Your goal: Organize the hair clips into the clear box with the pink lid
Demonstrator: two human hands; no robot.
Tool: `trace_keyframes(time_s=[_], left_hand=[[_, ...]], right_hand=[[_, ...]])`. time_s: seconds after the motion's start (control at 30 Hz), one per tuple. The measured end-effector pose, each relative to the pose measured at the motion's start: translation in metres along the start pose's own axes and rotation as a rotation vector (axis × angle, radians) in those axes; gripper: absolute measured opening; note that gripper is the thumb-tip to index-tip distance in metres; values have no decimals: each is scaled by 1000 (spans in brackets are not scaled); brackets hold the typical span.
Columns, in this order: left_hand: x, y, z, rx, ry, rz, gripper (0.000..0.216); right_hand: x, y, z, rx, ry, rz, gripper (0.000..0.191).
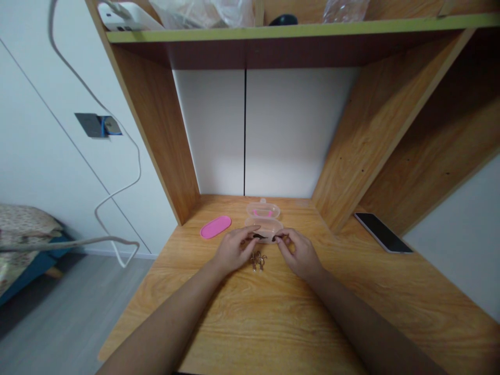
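Observation:
My left hand and my right hand meet over the wooden desk, fingers pinched. Between their fingertips is a small dark thin item, held at both ends. It sits just in front of an open clear plastic case with a pink insert in its lid. A small heap of metal trinkets lies on the desk between my hands, just below the fingertips. A pink oval lid lies to the left of the case.
A black phone lies on the desk's right side by the wooden partition. A shelf above carries plastic bags, a white device and a dark object. A cable hangs along the left wall by a socket. A bed edge shows at far left.

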State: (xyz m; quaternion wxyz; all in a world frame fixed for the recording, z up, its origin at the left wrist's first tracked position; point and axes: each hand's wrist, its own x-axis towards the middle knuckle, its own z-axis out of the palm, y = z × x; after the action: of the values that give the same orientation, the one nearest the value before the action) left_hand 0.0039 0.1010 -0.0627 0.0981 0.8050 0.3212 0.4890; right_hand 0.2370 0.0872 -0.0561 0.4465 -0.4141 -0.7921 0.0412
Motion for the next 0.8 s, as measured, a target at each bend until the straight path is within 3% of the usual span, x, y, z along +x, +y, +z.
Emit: trace_keyframes(time_s=[0.17,0.33,0.6,0.8], left_hand=[[5,2,-4,-7,-48,201,15],[9,2,-4,98,29,307,8],[11,6,-11,201,34,356,10],[12,6,-13,295,48,397,8]], right_hand=[[2,0,-1,18,18,-97,19],[2,1,-1,89,-34,-166,36],[2,3,2,100,-37,-155,17],[3,1,1,105,-63,-154,17]])
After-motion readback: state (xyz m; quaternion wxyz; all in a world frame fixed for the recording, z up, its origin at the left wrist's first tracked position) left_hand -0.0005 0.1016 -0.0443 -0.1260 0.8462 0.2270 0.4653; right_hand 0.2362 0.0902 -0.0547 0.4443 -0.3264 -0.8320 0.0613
